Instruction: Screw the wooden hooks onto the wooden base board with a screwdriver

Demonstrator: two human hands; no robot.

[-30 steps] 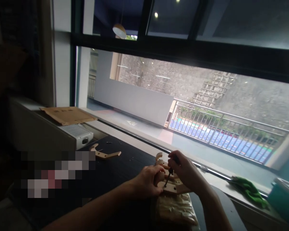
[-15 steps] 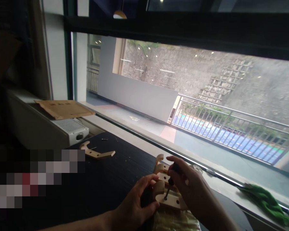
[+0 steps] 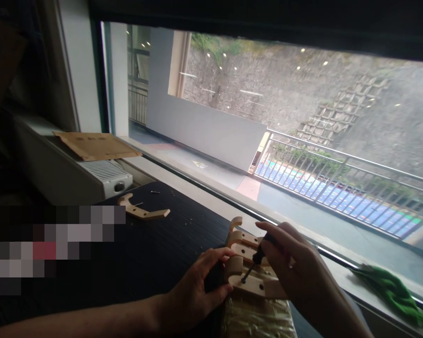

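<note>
On the black tabletop (image 3: 155,253) my left hand (image 3: 197,286) grips the near side of a stack of curved wooden pieces (image 3: 248,263), holding it steady. My right hand (image 3: 296,267) is closed round a small black-handled screwdriver (image 3: 255,262). Its tip stands in a hole on the front wooden piece. Under the stack lies a clear plastic bag (image 3: 257,319).
A separate curved wooden piece (image 3: 143,210) and a loose screw (image 3: 155,192) lie farther left on the table. A white appliance (image 3: 104,176) with a brown cardboard sheet (image 3: 95,145) on it stands at the left. A green cloth (image 3: 390,291) rests on the window sill.
The camera has tipped downward, so the hands sit slightly higher and closer in view. Both hands keep their hold on the wooden stack and the screwdriver.
</note>
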